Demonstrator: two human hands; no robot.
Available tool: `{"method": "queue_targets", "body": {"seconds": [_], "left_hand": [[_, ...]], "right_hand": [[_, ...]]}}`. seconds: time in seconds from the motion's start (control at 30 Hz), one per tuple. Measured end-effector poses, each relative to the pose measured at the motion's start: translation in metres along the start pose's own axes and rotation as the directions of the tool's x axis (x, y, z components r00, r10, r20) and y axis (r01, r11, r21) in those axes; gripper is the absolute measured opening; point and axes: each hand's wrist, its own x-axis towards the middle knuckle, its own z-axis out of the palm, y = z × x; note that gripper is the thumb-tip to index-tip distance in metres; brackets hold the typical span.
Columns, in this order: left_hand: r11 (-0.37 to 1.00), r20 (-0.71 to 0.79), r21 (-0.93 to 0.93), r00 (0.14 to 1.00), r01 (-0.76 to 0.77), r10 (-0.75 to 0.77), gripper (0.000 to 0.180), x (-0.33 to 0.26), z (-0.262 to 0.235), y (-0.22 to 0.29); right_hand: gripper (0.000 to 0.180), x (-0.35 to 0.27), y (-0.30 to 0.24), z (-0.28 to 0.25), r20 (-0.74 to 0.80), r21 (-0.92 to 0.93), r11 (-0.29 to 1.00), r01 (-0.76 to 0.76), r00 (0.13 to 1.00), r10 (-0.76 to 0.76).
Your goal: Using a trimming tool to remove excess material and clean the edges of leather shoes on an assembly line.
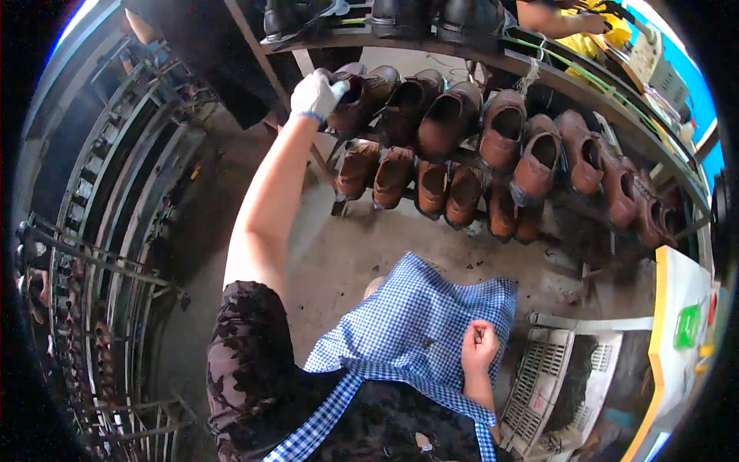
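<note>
My left hand (314, 98), in a white glove, reaches out to the left end of a shoe rack. Its fingers are closed on the edge of a brown leather shoe (350, 108), the leftmost in the middle row. Part of that shoe is hidden by the glove. More brown shoes (504, 127) stand to its right along the same shelf. My bare right hand (479, 346) is held low over the blue-and-white checked apron (416, 316). Its fingers are curled in, and nothing shows between them.
A lower shelf carries more brown shoes (392, 177); black shoes (400, 17) stand above. Metal racks (115, 231) line the left side. A white plastic crate (539, 381) and a yellow-edged white board (677, 323) are at right. Another person's arm (550, 19) shows beyond the rack.
</note>
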Motion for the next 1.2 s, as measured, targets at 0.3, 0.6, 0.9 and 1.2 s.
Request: {"method": "queue_targets", "body": {"seconds": [0.3,0.6,0.9,1.2], "left_hand": [[0.912,0.414,0.329,0.831,0.245,-0.372,0.053,0.067,0.092,-0.061],[0.997,0.417,0.07,0.907,0.036,-0.062,0.036,-0.014,0.032,-0.104],[0.944,0.089,-0.151,0.947,-0.294,0.309,0.041,-0.263,0.004,-0.136],[0.793,0.185,-0.589,0.93,-0.154,0.318,0.035,-0.365,0.0,-0.079]], "right_hand": [[0.013,-0.016,-0.023,0.008,0.077,-0.082,0.992,-0.094,0.992,0.1],[0.009,-0.003,-0.018,0.013,0.061,-0.086,0.993,0.076,0.996,-0.071],[0.017,0.01,-0.022,-0.01,0.176,0.272,0.957,-0.096,0.983,0.049],[0.019,0.08,-0.167,-0.012,0.188,0.237,0.862,0.448,0.849,-0.493]]}}
